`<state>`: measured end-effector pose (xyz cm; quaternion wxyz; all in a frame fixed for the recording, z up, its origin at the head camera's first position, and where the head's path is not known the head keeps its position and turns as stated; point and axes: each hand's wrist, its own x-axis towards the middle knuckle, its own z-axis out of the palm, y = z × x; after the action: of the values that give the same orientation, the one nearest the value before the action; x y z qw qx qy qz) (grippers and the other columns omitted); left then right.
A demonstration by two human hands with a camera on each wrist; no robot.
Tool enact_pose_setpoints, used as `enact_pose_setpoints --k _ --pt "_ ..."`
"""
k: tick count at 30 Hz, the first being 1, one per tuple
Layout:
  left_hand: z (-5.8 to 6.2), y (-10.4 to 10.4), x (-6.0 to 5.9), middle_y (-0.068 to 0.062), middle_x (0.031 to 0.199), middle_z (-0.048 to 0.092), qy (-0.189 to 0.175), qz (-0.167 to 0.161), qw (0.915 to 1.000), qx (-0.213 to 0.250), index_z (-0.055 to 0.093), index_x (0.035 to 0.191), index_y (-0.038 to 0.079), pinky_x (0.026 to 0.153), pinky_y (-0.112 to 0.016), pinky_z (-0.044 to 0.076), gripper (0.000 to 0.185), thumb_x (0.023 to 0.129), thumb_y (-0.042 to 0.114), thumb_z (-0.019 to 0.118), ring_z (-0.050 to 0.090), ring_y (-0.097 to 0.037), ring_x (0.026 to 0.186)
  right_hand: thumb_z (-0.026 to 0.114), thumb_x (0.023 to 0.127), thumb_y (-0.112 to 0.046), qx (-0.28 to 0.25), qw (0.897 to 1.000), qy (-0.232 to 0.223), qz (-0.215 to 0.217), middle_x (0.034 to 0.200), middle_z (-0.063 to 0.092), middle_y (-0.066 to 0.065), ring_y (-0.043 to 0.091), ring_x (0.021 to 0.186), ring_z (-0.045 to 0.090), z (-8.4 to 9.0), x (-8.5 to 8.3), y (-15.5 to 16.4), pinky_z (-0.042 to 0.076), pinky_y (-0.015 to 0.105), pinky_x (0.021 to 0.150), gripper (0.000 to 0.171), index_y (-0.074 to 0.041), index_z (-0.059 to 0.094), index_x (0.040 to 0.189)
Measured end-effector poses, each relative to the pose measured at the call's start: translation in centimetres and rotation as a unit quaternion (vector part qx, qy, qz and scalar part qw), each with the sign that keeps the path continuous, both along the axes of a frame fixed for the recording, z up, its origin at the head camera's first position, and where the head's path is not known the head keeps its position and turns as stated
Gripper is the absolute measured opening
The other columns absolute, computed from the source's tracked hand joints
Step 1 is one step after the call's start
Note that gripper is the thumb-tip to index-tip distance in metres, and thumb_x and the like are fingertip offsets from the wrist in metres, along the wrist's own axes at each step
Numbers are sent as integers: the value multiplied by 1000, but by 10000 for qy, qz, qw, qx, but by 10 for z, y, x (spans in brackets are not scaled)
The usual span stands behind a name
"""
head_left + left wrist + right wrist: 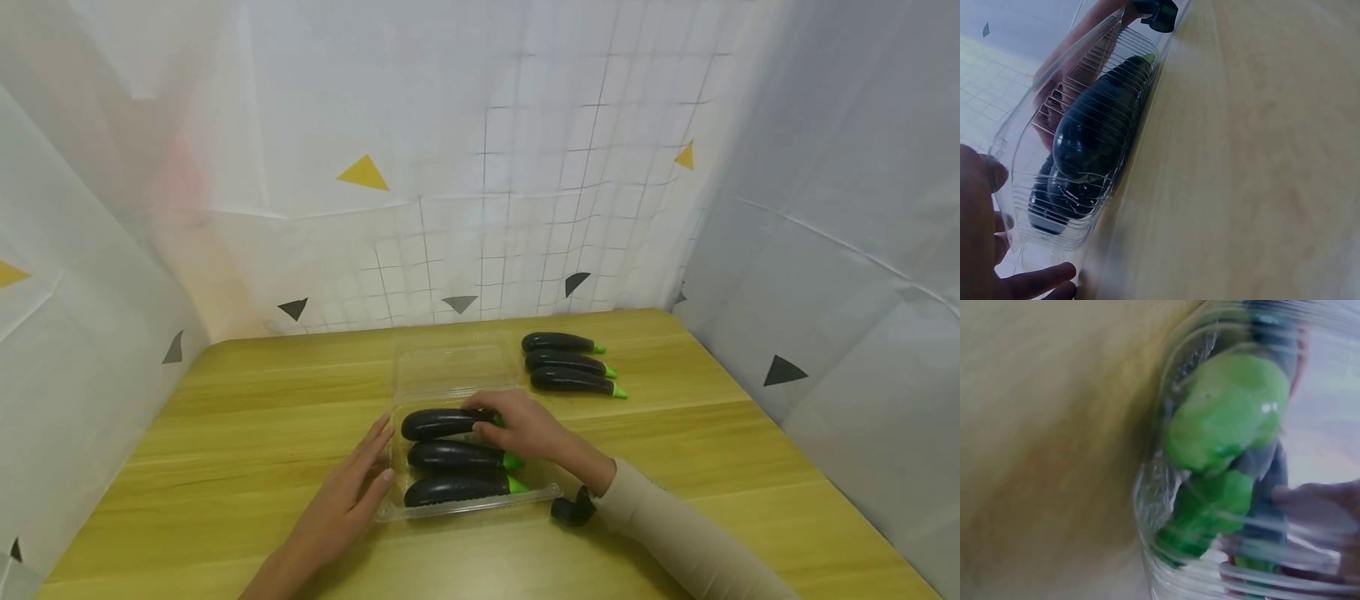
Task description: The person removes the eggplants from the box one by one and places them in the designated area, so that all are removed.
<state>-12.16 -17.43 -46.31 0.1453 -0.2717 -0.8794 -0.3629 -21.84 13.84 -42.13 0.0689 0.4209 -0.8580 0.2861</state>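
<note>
Packing eggplants | right hand point(525, 427) fingers grasping third eggplant point(442, 423) in tray point(465, 505) | left hand point(352, 492) flat beside | three left point(570, 364), lid open

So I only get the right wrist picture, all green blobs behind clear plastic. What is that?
Observer: Green stem caps of dark eggplants; the head view shows three lying in a clear plastic container on a wooden table.
Visitor: What is the right hand doing?
Observer: The right hand grips the farthest eggplant in the container at its stem end.
Visitor: And the other hand?
Observer: The left hand rests with straight fingers against the container's left side.
Visitor: Any more eggplants?
Observer: Three loose eggplants lie beyond the container.
</note>
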Motion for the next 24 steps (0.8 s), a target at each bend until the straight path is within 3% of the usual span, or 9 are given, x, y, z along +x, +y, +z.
enact_pose_setpoints --k 13,24 --pt "-1 0 -1 -7 170 27 -2 -31 10000 -9 38 161 7 109 -59 41 55 110 19 55 61 -19 126 73 99 -11 -330 9993 -69 127 125 72 4 20 112 68 -2 -2 3 57 41 91 30 -8 71 128" --pt "0 0 -1 1 171 24 -20 -27 10000 22 38 161 9 109 -58 41 55 110 20 54 63 -22 125 73 99 -9 -670 9976 36 145 122 73 5 21 106 69 2 -6 9 58 35 81 27 -7 71 126"
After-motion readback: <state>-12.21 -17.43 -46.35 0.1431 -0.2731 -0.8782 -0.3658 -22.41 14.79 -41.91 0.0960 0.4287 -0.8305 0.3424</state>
